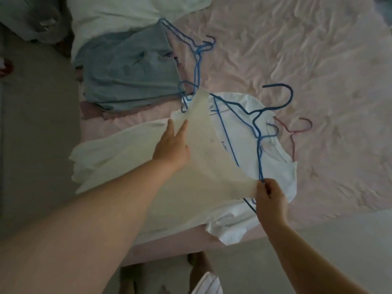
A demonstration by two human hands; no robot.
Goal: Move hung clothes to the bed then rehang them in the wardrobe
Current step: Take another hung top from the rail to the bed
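The floor (38, 145) occupies the zone left of the left hand. Beyond and left of the left hand, a folded grey-blue garment (127, 71) lies on the bed (307, 60), with a white garment (118, 13) past it at the bed's far edge.

The left hand (172, 145) is extended, fingers straight, with 2 fingertips spread against the raised edge of a cream shirt (203, 158); whether the thumb pinches the fabric behind cannot be told. The cream shirt spans the gap between both hands and is lifted off the bed at its upper edge. Blue hangers (198, 60) lie on the pink sheet beyond the left hand, beside the grey-blue garment.

Between the hands and under the cream shirt, a white T-shirt (273, 172) lies flat on the bed. A blue wire hanger (257, 132) runs across it, hook pointing away from the person.

The right hand (269, 198) is curled, pinching the lower end of the blue wire hanger together with a corner of the cream shirt. Beyond the right hand, a red hanger (293, 132) lies on the bed, partly under the white T-shirt.
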